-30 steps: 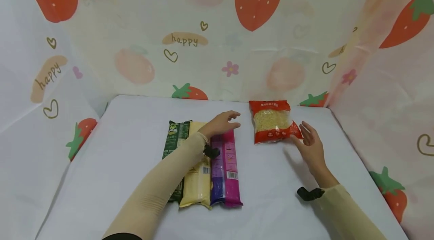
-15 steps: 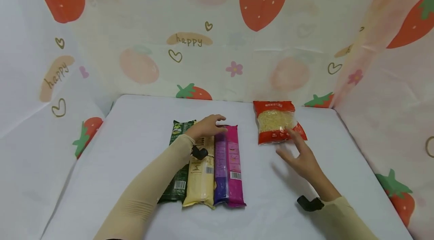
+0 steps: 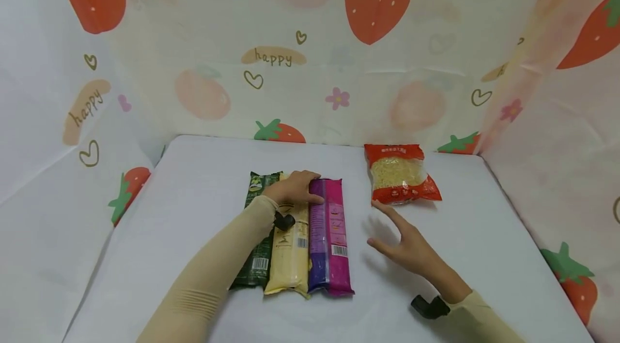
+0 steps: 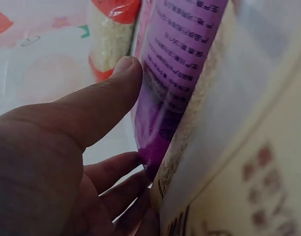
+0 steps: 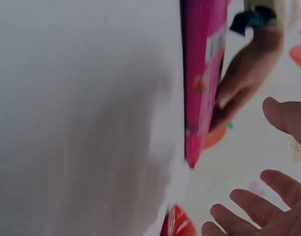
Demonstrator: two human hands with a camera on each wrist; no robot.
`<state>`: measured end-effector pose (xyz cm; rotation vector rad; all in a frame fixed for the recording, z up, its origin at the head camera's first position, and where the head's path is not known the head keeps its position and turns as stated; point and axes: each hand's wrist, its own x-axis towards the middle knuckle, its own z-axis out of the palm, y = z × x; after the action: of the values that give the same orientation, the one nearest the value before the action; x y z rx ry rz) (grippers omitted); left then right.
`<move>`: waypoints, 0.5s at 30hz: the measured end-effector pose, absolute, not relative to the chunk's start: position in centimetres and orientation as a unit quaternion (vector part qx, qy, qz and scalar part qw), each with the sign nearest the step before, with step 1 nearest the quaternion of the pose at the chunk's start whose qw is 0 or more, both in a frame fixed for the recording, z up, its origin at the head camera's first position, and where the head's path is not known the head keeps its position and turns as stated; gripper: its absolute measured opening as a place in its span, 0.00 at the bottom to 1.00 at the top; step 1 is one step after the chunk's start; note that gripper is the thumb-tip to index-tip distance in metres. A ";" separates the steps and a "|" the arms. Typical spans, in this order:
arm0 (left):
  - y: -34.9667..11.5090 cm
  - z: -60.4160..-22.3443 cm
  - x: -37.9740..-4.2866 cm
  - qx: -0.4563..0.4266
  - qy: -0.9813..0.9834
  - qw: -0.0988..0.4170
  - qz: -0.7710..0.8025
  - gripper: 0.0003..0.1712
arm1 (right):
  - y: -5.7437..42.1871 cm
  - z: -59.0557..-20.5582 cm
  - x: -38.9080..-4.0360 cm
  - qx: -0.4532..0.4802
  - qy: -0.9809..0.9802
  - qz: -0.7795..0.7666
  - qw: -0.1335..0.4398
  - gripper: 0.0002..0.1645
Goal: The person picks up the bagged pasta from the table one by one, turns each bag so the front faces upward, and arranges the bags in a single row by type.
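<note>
Three long plastic packets lie side by side on the white table: a dark green packet (image 3: pixel 258 257), a yellow packet (image 3: pixel 289 262) and a purple and pink packet (image 3: pixel 331 257). My left hand (image 3: pixel 293 187) is at their far ends, over the yellow one. In the left wrist view its thumb (image 4: pixel 116 83) lies by the purple packet's (image 4: pixel 175 64) printed face, and the fingers reach its end. My right hand (image 3: pixel 411 246) hovers right of the pink side, fingers spread, holding nothing. In the right wrist view a gap separates its fingers (image 5: pixel 253 206) from the pink packet (image 5: pixel 204 73).
A red bag (image 3: pixel 399 173) with a see-through window and pale yellow contents lies at the back right of the white table (image 3: pixel 203 165). Strawberry-printed cloth (image 3: pixel 295 95) walls stand behind and at both sides.
My left hand has moved left and down onto the packets' far ends. My right hand has come away from the red bag, leftward and nearer. The view has shifted slightly.
</note>
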<state>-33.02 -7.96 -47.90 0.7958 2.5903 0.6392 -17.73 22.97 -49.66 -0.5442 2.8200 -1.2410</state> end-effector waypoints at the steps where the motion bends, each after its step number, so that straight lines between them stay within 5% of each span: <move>1: -7.9 -47.9 -33.0 0.280 0.917 0.177 0.222 0.47 | 22.4 -49.7 -17.5 -0.189 0.899 -0.395 0.010 0.54; 7: -7.6 -47.7 -32.9 0.259 0.925 0.182 0.211 0.48 | 19.4 -50.0 -15.9 -0.250 0.893 -0.372 0.050 0.56; 15: -7.7 -47.7 -32.9 0.263 0.931 0.175 0.180 0.48 | 16.6 -51.0 -14.7 -0.250 0.906 -0.322 0.114 0.71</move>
<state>-32.86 -7.68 -47.68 0.7457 2.6387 0.5101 -14.69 16.65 -51.03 -0.7329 2.6570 -0.9437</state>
